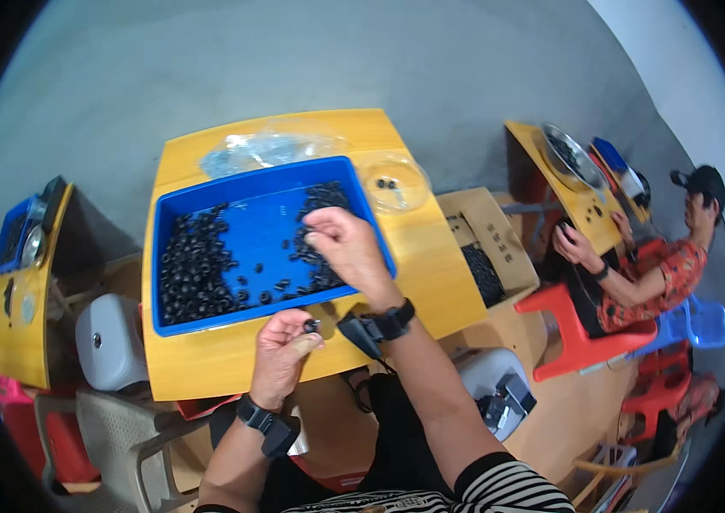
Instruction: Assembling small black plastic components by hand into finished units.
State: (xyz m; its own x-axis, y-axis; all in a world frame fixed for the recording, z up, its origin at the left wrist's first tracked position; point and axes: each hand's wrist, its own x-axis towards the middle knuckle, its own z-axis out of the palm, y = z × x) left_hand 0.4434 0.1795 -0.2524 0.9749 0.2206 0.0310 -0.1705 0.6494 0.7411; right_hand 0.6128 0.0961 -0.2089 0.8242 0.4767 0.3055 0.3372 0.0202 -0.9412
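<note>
black part [310, 326] is pinched in the left hand [282, 349], by the near edge of the blue tray [262, 227]; the right hand [349, 246] is over the right-side pile [327, 201], grip impossible to tell. printed characters mark the carton [512, 272] farther right.

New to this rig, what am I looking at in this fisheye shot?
No robot here: it's a person's two bare hands, seen from a head-worn camera looking down. The wide lens bends straight edges, and picture left is the wearer's left.

On the yellow table sits a blue tray with black parts heaped at its left and right, plus a clear plastic bag and a clear round dish behind and beside it.

The left hand pinches a small dark piece near the tray's front edge. The right hand is over the right heap; whether it holds anything isn't clear.
</note>
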